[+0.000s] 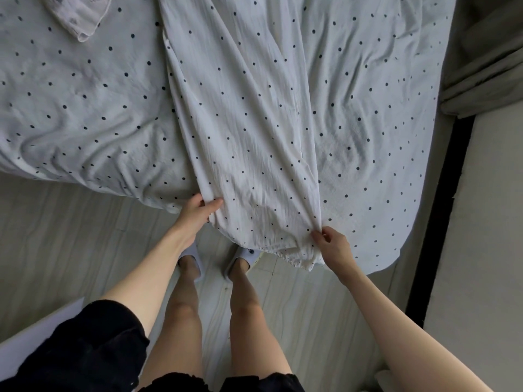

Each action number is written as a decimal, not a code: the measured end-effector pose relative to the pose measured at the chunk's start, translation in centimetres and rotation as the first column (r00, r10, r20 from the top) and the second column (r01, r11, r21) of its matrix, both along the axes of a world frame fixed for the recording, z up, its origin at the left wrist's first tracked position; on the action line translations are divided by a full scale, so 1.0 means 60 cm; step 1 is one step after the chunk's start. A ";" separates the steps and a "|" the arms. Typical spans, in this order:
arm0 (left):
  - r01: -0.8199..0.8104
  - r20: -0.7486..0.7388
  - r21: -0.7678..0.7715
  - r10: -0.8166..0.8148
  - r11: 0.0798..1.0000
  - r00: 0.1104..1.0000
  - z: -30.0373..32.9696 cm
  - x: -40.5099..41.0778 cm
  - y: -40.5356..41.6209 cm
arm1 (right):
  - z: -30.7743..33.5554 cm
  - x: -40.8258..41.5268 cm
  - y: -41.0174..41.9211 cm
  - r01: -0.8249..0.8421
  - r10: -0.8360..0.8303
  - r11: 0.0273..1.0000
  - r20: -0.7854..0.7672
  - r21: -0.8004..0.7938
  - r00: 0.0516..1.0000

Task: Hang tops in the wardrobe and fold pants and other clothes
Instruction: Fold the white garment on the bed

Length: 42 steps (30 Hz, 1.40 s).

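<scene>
White dotted garment (249,131) lay lengthwise over the dotted bed sheet (79,94). I saw my left hand (198,212) and right hand (332,244) each pinching a corner of its near hem.

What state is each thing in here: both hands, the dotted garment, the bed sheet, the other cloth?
Left hand: grips the garment's near left corner.
Right hand: pinches its near right corner.
White dotted garment: laid lengthwise on the bed, near end overhanging the edge.
Dotted bed sheet: wrinkled.
Pale cloth: crumpled, at the far left.
</scene>
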<state>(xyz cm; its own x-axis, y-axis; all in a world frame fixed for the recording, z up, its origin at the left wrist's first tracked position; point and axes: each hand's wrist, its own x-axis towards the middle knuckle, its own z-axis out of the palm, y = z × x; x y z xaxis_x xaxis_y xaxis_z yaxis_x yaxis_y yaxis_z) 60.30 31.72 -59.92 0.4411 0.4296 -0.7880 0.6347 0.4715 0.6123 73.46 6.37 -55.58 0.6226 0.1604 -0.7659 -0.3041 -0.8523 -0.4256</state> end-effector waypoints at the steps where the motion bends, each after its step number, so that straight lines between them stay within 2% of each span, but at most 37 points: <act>1: 0.000 0.002 -0.021 0.000 1.000 1.000 0.000 0.001 0.000 | 0.001 0.001 -0.001 -0.005 0.005 1.000 0.011 0.000 1.000; 4: 0.010 0.010 -0.009 -0.010 1.000 1.000 0.001 -0.002 -0.004 | 0.005 0.004 -0.004 -0.016 0.016 1.000 0.035 -0.011 0.999; 7: -0.053 0.031 0.031 0.052 0.998 0.998 0.009 -0.013 -0.007 | 0.009 0.000 -0.002 -0.025 0.025 0.999 0.027 -0.022 0.999; 11: -0.126 0.024 0.042 0.125 0.991 0.992 0.030 -0.044 0.003 | 0.018 -0.020 0.006 -0.003 0.003 1.000 -0.055 0.006 0.998; 18: -0.102 -0.108 0.116 0.115 0.988 0.987 0.066 -0.087 0.032 | 0.038 -0.050 0.043 -0.031 0.026 0.999 -0.149 -0.031 0.988; 22: -0.128 -0.129 0.124 0.144 0.984 0.981 0.095 -0.067 0.070 | 0.064 -0.001 0.083 -0.052 0.048 0.997 -0.082 -0.050 0.995; 28: -0.135 -0.021 0.247 0.145 0.960 0.989 0.146 0.004 0.156 | 0.121 0.086 0.182 -0.051 0.049 0.997 0.030 0.050 0.998; 33: -0.071 0.108 0.393 0.030 0.917 0.994 0.193 0.116 0.261 | 0.175 0.172 0.316 -0.093 0.067 0.987 0.188 0.131 0.980; 37: 0.037 0.122 0.519 -0.117 0.854 0.986 0.216 0.222 0.360 | 0.205 0.261 0.437 -0.143 0.082 0.977 0.344 0.157 0.935; 40: 0.117 0.129 0.619 -0.248 0.776 0.960 0.225 0.312 0.430 | 0.224 0.340 0.535 -0.088 0.001 0.977 0.412 0.192 0.911; 42: 0.170 0.094 0.709 -0.331 0.684 0.939 0.230 0.364 0.476 | 0.226 0.389 0.600 -0.034 -0.038 0.986 0.419 0.163 0.907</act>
<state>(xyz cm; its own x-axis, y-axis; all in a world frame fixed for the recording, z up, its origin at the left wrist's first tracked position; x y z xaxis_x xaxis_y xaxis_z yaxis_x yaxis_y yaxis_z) 82.14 60.28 -46.13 0.7231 0.6599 -0.2040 0.4925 -0.2856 0.8221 96.77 42.36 -42.05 0.8803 0.2591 -0.3974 -0.0683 -0.7598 -0.6466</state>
